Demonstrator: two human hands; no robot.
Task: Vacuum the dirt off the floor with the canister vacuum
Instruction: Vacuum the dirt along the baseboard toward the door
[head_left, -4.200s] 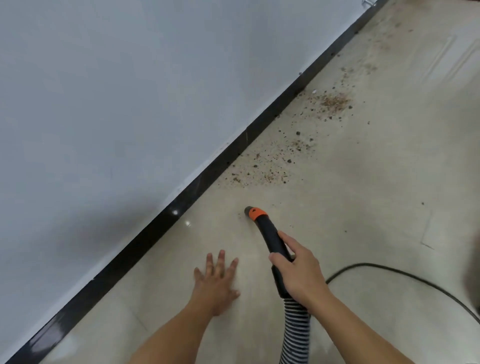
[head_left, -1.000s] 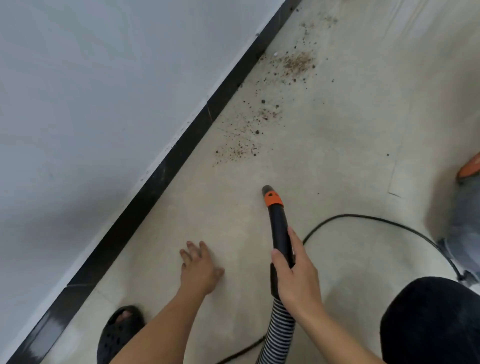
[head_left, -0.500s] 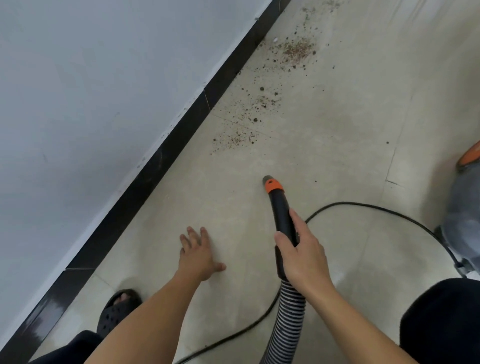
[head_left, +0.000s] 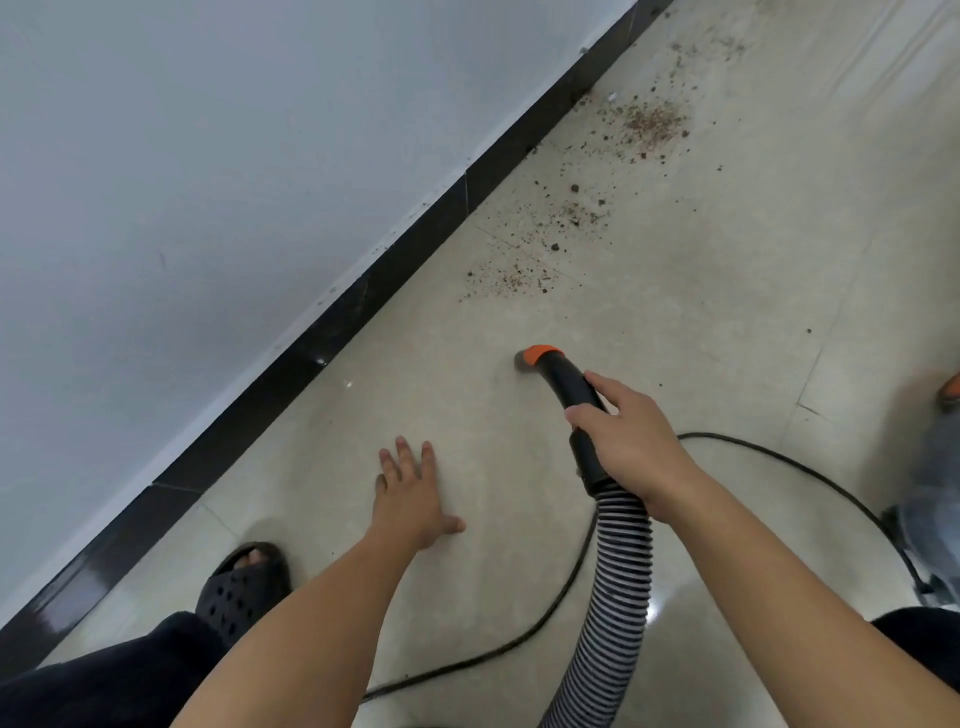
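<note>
A pale grey wall (head_left: 208, 182) filled the upper left of the frame, edged by a black baseboard (head_left: 311, 353) that ran diagonally from the lower left corner to the top centre. In the lower left a black perforated sandal (head_left: 241, 587) with toes showing stood on the beige floor (head_left: 493, 571), near the baseboard. Right of it, at lower centre, the left hand (head_left: 410, 499) lay palm down on the floor, its fingers straight and spread, holding nothing. Above centre, brown dirt (head_left: 545, 234) lay scattered in patches beside the baseboard, stretching toward the upper right. Just right of centre the orange-collared nozzle (head_left: 539, 357) on the black handle (head_left: 571, 395) pointed down at the floor, well short of the nearest dirt; whether its tip touched the tile could not be told. The right hand (head_left: 634, 447) gripped the handle, fingers curled around it. A black-and-white ribbed hose (head_left: 618, 597) ran from the handle to the bottom edge. A black cord (head_left: 779, 455) looped across the floor. At the right edge the grey canister vacuum (head_left: 932, 493) showed only as a blur.
</note>
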